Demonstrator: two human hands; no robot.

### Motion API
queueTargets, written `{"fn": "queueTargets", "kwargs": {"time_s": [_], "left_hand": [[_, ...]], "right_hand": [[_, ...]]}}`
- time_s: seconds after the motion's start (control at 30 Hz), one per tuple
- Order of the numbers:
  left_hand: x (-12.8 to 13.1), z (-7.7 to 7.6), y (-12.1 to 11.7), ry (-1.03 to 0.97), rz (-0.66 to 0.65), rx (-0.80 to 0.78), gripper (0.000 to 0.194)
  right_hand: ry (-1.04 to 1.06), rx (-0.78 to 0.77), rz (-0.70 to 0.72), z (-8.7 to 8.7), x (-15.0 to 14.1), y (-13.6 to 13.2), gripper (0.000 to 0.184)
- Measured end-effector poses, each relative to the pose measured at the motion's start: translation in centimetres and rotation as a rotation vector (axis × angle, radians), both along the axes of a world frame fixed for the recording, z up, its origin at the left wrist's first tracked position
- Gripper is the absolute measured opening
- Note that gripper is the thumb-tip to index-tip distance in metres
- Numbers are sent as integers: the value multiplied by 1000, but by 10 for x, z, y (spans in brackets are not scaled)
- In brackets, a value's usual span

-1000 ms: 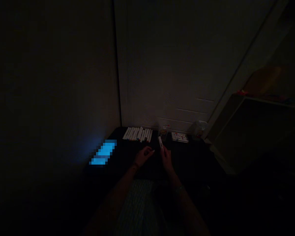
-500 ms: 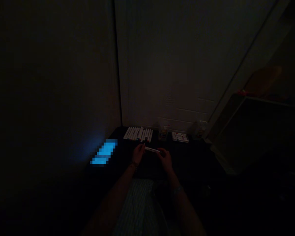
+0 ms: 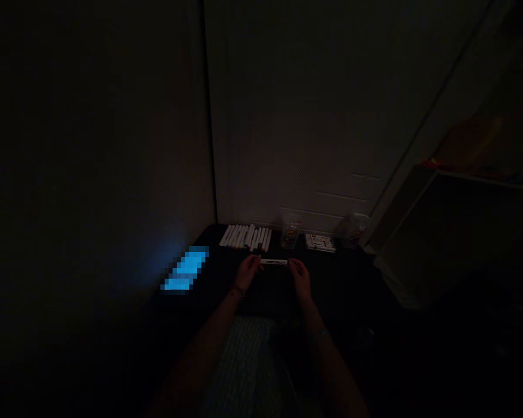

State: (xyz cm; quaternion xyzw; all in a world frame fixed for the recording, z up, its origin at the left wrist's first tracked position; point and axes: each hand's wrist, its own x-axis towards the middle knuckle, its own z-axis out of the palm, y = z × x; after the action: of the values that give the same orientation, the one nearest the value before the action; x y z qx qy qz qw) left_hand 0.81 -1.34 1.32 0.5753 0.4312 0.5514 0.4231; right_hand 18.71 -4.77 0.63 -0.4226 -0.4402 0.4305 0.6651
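A white marker (image 3: 274,262) with dark print on its barrel lies level between my two hands, above the dark table. My left hand (image 3: 247,271) pinches its left end. At the other end, the fingers of my right hand (image 3: 300,277) close on the dark tip, perhaps a cap; the dim light hides the detail. Just beyond my left hand, several white markers (image 3: 244,237) lie side by side in a row, with a dark-ended one (image 3: 258,247) at their near edge.
Behind my hands stand a clear labelled container (image 3: 290,234) and a similar one (image 3: 356,232) farther right, with a flat white printed pack (image 3: 320,242) between them. A glowing blue, pixelated screen (image 3: 185,269) lies at left. A wall (image 3: 296,116) rises behind the table.
My right hand has shifted slightly to the right and turned. The marker has gone from slanted to nearly level, and more of its barrel shows.
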Motion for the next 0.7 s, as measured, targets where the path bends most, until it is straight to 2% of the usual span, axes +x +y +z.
{"fn": "queueTargets", "kwargs": {"time_s": [0.37, 0.7], "left_hand": [[1, 3, -2, 62, 23, -16, 39], [2, 3, -2, -1, 6, -13, 39]], "right_hand": [[-45, -32, -23, 3, 2, -2, 34], [-126, -25, -61, 5, 1, -3, 39]]}}
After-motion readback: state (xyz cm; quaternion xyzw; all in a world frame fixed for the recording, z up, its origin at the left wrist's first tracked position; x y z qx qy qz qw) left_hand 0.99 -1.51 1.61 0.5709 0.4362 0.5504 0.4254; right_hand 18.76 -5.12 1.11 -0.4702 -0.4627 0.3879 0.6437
